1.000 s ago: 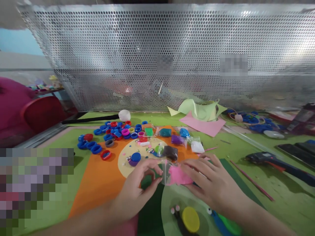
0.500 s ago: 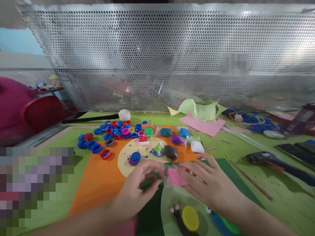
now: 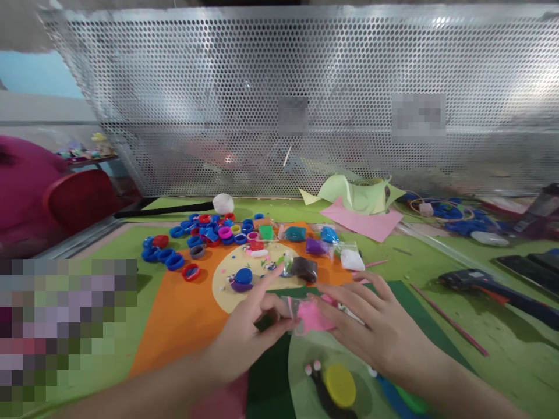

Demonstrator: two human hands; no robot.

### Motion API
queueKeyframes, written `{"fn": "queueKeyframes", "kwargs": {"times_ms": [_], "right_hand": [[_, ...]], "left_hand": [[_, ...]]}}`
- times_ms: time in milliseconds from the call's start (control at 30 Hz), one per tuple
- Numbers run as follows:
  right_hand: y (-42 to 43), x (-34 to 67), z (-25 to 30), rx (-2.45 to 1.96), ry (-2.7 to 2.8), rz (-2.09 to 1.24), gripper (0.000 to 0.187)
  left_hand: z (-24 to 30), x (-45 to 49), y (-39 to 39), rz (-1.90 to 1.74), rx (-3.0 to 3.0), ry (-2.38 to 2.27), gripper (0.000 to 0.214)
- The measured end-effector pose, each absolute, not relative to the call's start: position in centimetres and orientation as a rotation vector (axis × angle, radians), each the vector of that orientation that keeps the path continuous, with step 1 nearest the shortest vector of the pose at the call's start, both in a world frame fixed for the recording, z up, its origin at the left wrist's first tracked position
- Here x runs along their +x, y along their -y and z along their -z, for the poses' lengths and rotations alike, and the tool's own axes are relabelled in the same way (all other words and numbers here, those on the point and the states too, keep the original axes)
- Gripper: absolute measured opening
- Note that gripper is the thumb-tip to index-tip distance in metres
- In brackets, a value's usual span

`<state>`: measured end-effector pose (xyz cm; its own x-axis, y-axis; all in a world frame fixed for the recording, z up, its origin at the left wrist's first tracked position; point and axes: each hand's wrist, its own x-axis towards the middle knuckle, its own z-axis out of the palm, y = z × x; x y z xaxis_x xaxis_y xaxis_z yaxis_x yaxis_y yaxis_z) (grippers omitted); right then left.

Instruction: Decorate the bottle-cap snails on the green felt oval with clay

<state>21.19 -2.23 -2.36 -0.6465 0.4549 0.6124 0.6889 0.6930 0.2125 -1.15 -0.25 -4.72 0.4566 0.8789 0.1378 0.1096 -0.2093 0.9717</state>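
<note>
A small clear bag of pink clay (image 3: 312, 316) is between my two hands, over the dark green sheet (image 3: 266, 372). My left hand (image 3: 244, 329) pinches the bag's clear left edge between thumb and fingers, its index finger raised. My right hand (image 3: 371, 314) holds the bag's right end, with the other fingers spread out above; part of the bag is hidden under it. Just below, a snail figure with a yellow cap shell (image 3: 340, 385) and dark body lies on a pale green round. A blue and green figure (image 3: 399, 398) is partly covered by my right forearm.
Behind my hands are a cream round (image 3: 222, 273) with small figures, bagged clay in several colours (image 3: 303, 269) and a heap of bottle-cap rings (image 3: 209, 233). A glue gun (image 3: 476, 282) and a pink stick (image 3: 449, 320) lie right. A perforated metal panel (image 3: 244, 116) stands behind.
My left index finger has lifted and straightened, while the thumb stays at the bag's edge. The bag's clear left end shows more plainly. My right hand has barely moved.
</note>
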Motion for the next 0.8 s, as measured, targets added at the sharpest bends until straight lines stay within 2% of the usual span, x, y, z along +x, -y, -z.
{"fn": "queueKeyframes", "kwargs": {"times_ms": [133,200,333,433,533,633,800], "right_hand": [[2.0,21.4,2.1,-0.985,2.244,0.647,0.029],[1.8,21.7,1.8,-1.003,2.129,0.633,0.028],[2.3,21.9,0.7,-0.968,2.075,0.375,0.002],[3.5,20.8,0.3,-0.88,2.196,0.166,0.029],[4.7,19.1,0.7,-0.815,2.25,0.061,0.048],[5.2,18.0,1.6,-0.853,2.2,-0.037,0.046],[5.2,17.9,2.5,-0.917,2.193,-0.106,0.035]], "left_hand": [[3.5,-0.7,0.1,-0.922,1.428,-0.891,0.08],[2.9,-0.4,0.0,-0.984,1.371,-0.891,0.083],[2.1,0.0,0.4,-1.061,1.349,-0.895,0.085],[1.9,0.2,1.6,-1.05,1.419,-0.879,0.081],[2.0,0.6,3.1,-1.031,1.583,-0.817,0.07],[2.4,1.0,4.2,-1.048,1.681,-0.749,0.06],[3.0,1.0,4.3,-1.058,1.646,-0.708,0.06]]}}
